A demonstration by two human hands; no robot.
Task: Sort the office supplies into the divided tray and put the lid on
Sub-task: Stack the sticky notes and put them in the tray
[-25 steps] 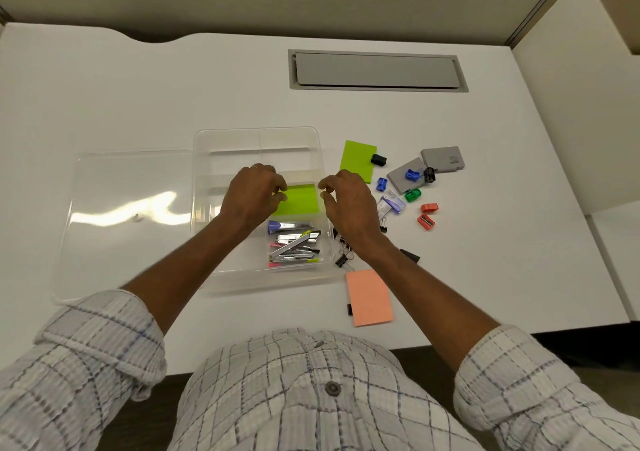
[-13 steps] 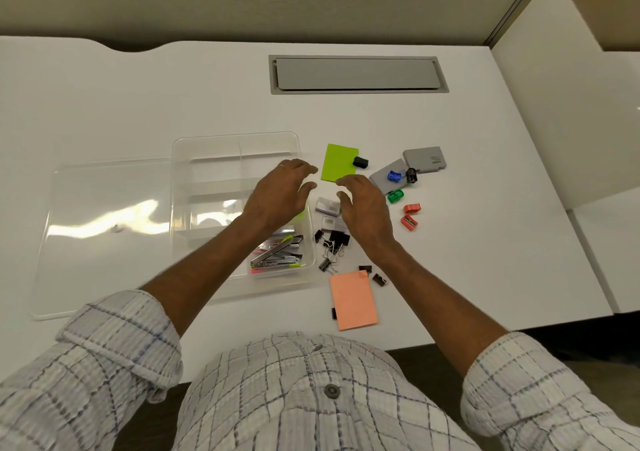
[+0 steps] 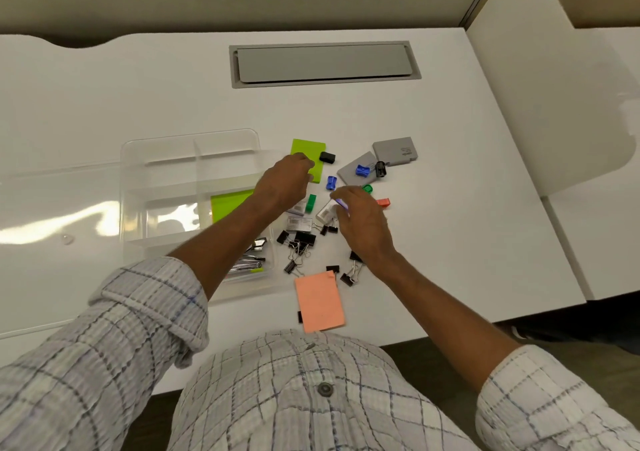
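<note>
1. 2 hands work over the white bench (image 3: 450, 229), both at the right side of the tray (image 3: 190, 134).
2. The left hand (image 3: 282, 182) reaches across the tray's right wall. Its fingers curl down onto the near-left corner of the loose green pad (image 3: 311, 151) and touch it. I cannot tell whether they grip it.
3. The right hand (image 3: 360, 223) has its fingers and thumb bent round a small clear box (image 3: 325, 211) and pinches it, low over the bench.
4. The tray is clear and divided and sits left of the loose supplies. A 2nd green pad (image 3: 230, 204) lies in its middle right compartment. Metal staplers (image 3: 249, 262) lie in the near compartment, partly hidden by the left forearm.
5. The clear lid (image 3: 52, 229) lies flat on the bench at the tray's left, its right edge meeting the tray.
6. Black binder clips (image 3: 299, 241) are scattered between the tray and the right wrist.
7. An orange pad (image 3: 320, 300) lies near the bench's front edge, just beyond the clips.
8. 2 grey cases (image 3: 394, 149) lie beyond the right hand, with small blue, green, red and black sharpeners (image 3: 331, 182) around and on them.
</note>
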